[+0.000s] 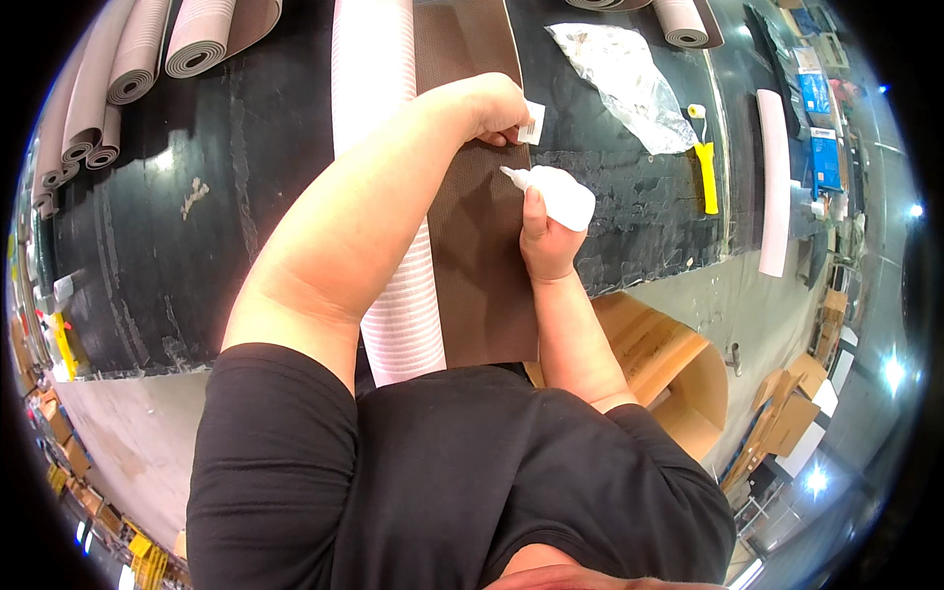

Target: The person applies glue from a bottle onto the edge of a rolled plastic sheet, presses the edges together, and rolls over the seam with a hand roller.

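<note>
A brown mat (482,256) lies partly unrolled on the black table, with its pale ribbed roll (403,305) along the left side. My left hand (497,106) reaches over the mat to its right edge, fingers closed on a small white label (532,124) with dark print. Just nearer to me, my right hand (551,246) is wrapped round a white squeeze bottle (564,199). The bottle is tilted, its narrow nozzle pointing left over the mat, a little below the label. My left fingertips are partly hidden behind the hand.
Several rolled mats (138,59) lie at the far left. To the right are a crumpled clear plastic bag (629,84), a small roller with a yellow handle (707,177) and a pale rolled sheet (774,182). A cardboard box (639,344) stands below the table's front edge (678,270).
</note>
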`<state>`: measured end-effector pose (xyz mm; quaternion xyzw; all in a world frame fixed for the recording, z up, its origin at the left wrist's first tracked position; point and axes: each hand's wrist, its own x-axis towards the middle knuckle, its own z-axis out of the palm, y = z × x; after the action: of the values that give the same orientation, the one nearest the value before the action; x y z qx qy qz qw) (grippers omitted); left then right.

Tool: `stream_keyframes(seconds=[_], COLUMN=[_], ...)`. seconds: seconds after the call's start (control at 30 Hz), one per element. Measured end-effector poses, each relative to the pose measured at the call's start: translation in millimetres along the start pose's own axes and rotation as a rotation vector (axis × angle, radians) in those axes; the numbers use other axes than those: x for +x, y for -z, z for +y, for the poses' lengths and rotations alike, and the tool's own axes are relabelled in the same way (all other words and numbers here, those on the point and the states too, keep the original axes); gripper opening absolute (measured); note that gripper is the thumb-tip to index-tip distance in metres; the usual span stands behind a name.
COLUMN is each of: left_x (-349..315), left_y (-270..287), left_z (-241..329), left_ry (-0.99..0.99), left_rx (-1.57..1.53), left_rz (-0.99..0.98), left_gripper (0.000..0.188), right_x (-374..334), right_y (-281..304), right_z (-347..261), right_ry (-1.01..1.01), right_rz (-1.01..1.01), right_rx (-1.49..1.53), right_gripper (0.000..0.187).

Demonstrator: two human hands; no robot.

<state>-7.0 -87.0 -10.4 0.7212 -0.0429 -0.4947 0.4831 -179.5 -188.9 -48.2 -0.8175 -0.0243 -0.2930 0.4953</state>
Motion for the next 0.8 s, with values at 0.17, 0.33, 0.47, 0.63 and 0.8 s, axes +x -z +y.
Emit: stream_keyframes(seconds=[0.17, 0.33, 0.47, 0.63, 0.8], left_x=[-2.3, -2.2, -2.3, 0.6, -0.7], left_y=[-1.1, -1.8, -3.8, -3.6, -4.8], left_z=[2.2, 2.2, 3.3, 1.0, 1.7], left_ry=[-0.010, -0.009, -0.010, -0.018, -0.015], left_rx=[-0.001, 0.013, 0.022, 0.016, 0.017], left_rz=[0.014, 0.036, 0.049, 0.045, 0.063], left_gripper=[0.013, 0.014, 0.014, 0.014, 0.013], right_x=[0.3, -2.1, -3.4, -3.0, -4.2], right_y=[-1.5, -3.5, -2.1, -3.0, -1.7], right_z=[1.9, 3.7, 4.2, 5.0, 7.0], right_ry=[-0.002, -0.027, -0.049, -0.022, -0.052], right_rz=[-0.006, -0.004, -0.005, -0.001, -0.019], right_rx=[0.001, 0.019, 0.025, -0.014, 0.001], right_gripper=[0.017, 0.016, 0.016, 0.016, 0.017])
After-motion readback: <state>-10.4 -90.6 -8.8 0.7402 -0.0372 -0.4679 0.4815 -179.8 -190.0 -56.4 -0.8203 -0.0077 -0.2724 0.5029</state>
